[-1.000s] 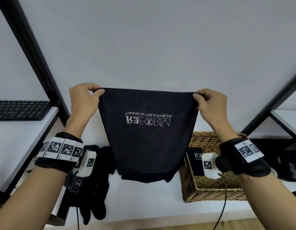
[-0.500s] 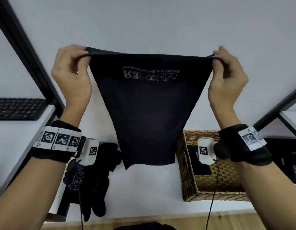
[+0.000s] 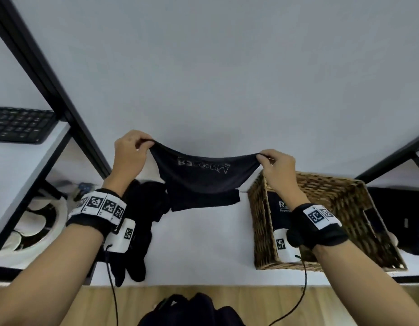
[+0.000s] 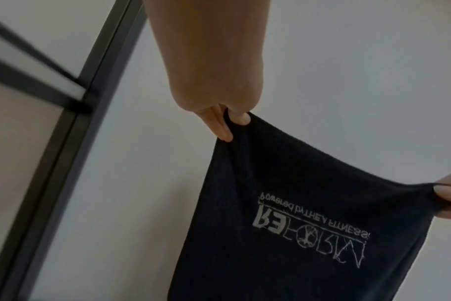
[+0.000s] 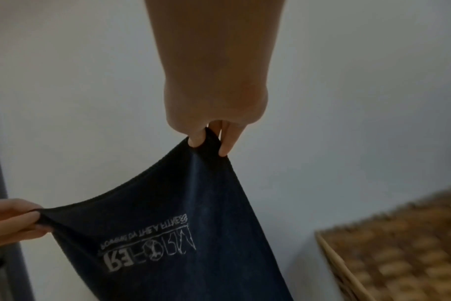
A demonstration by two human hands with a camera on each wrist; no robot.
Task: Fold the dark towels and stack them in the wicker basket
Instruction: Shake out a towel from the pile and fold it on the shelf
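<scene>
Each grip, left hand (image 3: pixel 129 153) and right hand (image 3: pixel 278 166), pinched a top corner of the dark printed towel (image 3: pixel 201 182) beside the wicker basket (image 3: pixel 345 191).

A black keyboard (image 3: pixel 19 124) lies on the left shelf (image 3: pixel 20 161); a black frame post (image 3: pixel 51 74) slants beside it.

Both arms reach forward; left hand (image 3: pixel 131 154) and right hand (image 3: pixel 278 167) each pinch a towel (image 3: pixel 201 177) corner, remaining fingers apparently curled.
</scene>
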